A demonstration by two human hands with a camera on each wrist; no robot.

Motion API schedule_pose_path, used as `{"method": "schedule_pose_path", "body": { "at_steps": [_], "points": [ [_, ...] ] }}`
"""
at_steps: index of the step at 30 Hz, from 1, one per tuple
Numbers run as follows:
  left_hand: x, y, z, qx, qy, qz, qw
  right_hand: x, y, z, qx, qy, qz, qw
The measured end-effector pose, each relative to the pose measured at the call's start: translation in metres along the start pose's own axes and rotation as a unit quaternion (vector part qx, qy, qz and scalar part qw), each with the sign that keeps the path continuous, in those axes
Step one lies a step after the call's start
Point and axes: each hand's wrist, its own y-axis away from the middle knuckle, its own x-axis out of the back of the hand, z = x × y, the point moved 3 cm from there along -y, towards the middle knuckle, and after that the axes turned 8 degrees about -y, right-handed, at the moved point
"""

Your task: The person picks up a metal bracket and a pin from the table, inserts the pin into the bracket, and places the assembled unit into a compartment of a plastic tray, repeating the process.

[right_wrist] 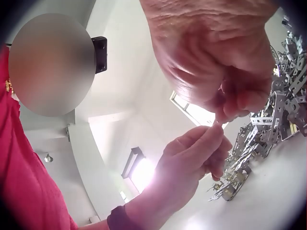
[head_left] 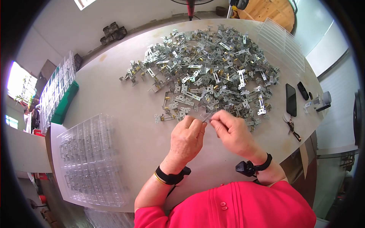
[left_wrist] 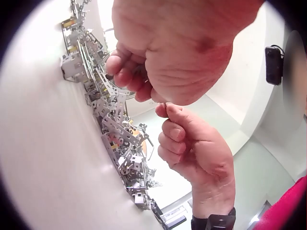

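Note:
Over the table, just in front of a pile of small metal brackets (head_left: 213, 64), my two hands meet at the fingertips. The left hand (head_left: 186, 138) has its fingers curled in and pinches one end of a thin pale piece (head_left: 206, 117). From the other side, the right hand (head_left: 236, 135) pinches the same piece between thumb and forefinger. Fingers hide most of it, and I cannot tell its kind. In the left wrist view the right hand (left_wrist: 201, 148) has its other fingers curled into the palm. The right wrist view shows the left hand's thumb (right_wrist: 208, 143) against the right fingertips.
Clear plastic trays (head_left: 91, 163) with metal parts in their compartments lie at the left. A green bin (head_left: 65, 102) stands behind them. At the right are a phone (head_left: 291, 99), scissors-like cutters (head_left: 292, 129) and a clear rack-like tray (head_left: 281, 43).

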Motion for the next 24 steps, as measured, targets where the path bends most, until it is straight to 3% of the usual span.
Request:
{"method": "schedule_pose_path", "body": {
  "at_steps": [5, 8, 11, 14, 16, 17, 19, 21, 23, 24],
  "points": [
    [-0.002, 0.002, 0.004, -0.018, -0.016, -0.008, 1.000, 0.005, -0.001, -0.003, -0.006, 0.038, 0.021, 0.999],
    [-0.003, 0.004, 0.002, -0.010, -0.018, 0.001, 1.000, 0.002, 0.000, 0.002, 0.003, -0.008, -0.043, 0.999],
    [-0.002, 0.003, 0.003, -0.008, -0.008, -0.015, 1.000, 0.009, -0.001, 0.000, -0.012, 0.022, 0.008, 1.000],
    [-0.002, 0.004, -0.003, 0.041, 0.058, -0.003, 0.997, 0.011, 0.000, -0.001, -0.041, -0.030, -0.065, 0.997],
    [-0.005, 0.007, -0.016, 0.189, 0.236, -0.099, 0.948, 0.018, -0.001, 0.000, -0.074, -0.060, -0.045, 0.994],
    [0.000, 0.005, -0.015, 0.190, 0.236, -0.099, 0.948, 0.018, -0.003, 0.002, -0.074, -0.061, -0.045, 0.994],
    [0.003, 0.003, -0.008, 0.293, 0.427, -0.196, 0.833, 0.025, -0.009, 0.007, -0.013, -0.136, 0.049, 0.989],
    [0.000, 0.004, -0.006, 0.285, 0.461, -0.227, 0.809, 0.028, -0.010, 0.007, 0.017, -0.123, 0.063, 0.990],
    [-0.004, 0.005, -0.005, 0.277, 0.493, -0.258, 0.784, 0.026, -0.011, 0.004, -0.046, -0.257, 0.049, 0.964],
    [-0.006, 0.007, -0.004, 0.274, 0.500, -0.265, 0.778, 0.026, -0.010, 0.006, -0.046, -0.257, 0.050, 0.964]
  ]
}}
